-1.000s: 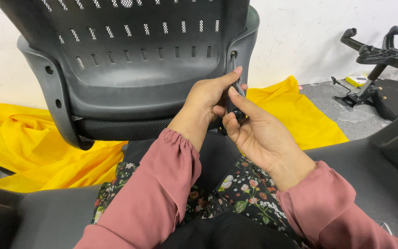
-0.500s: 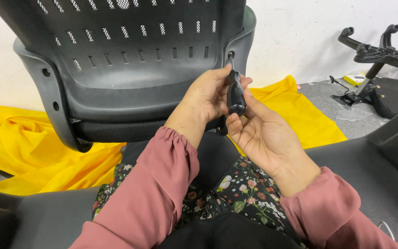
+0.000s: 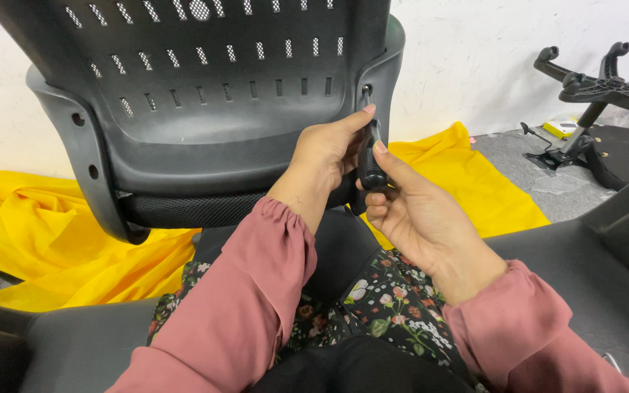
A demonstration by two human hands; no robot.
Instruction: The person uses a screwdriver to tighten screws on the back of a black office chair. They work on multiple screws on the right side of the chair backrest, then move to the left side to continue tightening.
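A: Which way is your screwdriver (image 3: pixel 370 161) pointing?

B: Up and slightly left. Long axis near vertical; tip sits in the hole (image 3: pixel 366 90) at the right edge of the chair back (image 3: pixel 205 80), handle end down.

A: Materials?

B: Handle is black, rounded and grippy-looking; the shaft is thin and mostly hidden by your fingers. The chair back is dark grey moulded plastic, curved, with rows of small slots. Below it there's a black mesh strip (image 3: pixel 191 207). Yellow cloth (image 3: pixel 45 233) lies crumpled on the floor behind, smooth fabric. A black chair base (image 3: pixel 598 87) stands at far right, well apart.

A: Where's the tool relative to my hands?

B: Between them. Your left hand (image 3: pixel 325 156) is wrapped over the upper part, index finger stretched along the shaft toward the hole. Your right hand (image 3: pixel 416 215) is half-curled, thumb and fingertips pinching the handle from the right and below. Both are closed on the screwdriver, touching each other at the handle.

A: Position overall?

B: Centre of view, just above your lap, right against the chair back's right side post.
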